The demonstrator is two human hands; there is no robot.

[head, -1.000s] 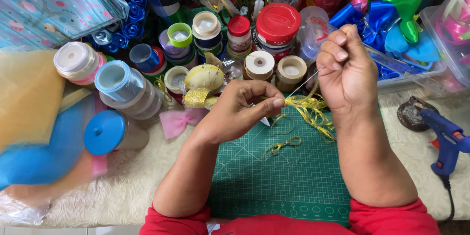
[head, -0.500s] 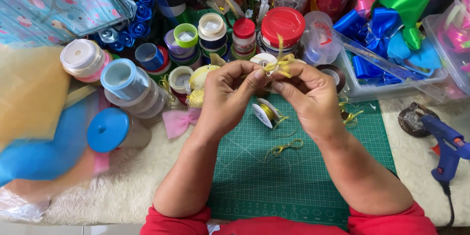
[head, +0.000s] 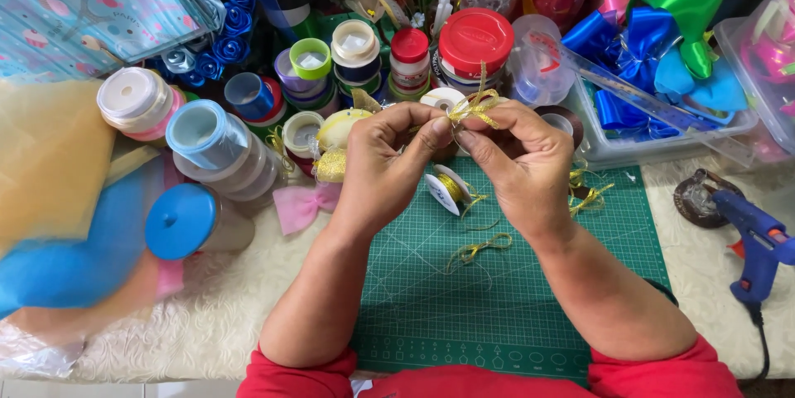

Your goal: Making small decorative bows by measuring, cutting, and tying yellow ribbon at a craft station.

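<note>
Both hands are up over the green cutting mat (head: 513,315), close together. The left hand (head: 389,170) and the right hand (head: 513,166) meet at a little gold ribbon bow (head: 474,106). The fingers of both hands are pressed together, pinching the bow from each side. The thumbs and first fingers hold it tight, just in front of the jar with the red lid (head: 474,40).

The bow already has small loops and a short end that sticks up. So it looks partly made. It is not set down, and the hands hold its middle, so I think the tying or shaping is not done yet.

Under the hands, a small white spool of gold thread (head: 447,189) lies on the mat. A loose gold scrap (head: 480,250) lies lower down on the mat. More gold ribbon bits (head: 586,191) lie by the right wrist. These look like leftover pieces or ones waiting.

A pink bow (head: 300,206) lies at the left edge of the mat and looks finished. A blue glue gun (head: 758,241) rests on the bench (head: 224,315) at the right, and no one touches it. Many ribbon rolls and jars stand at the back.
</note>
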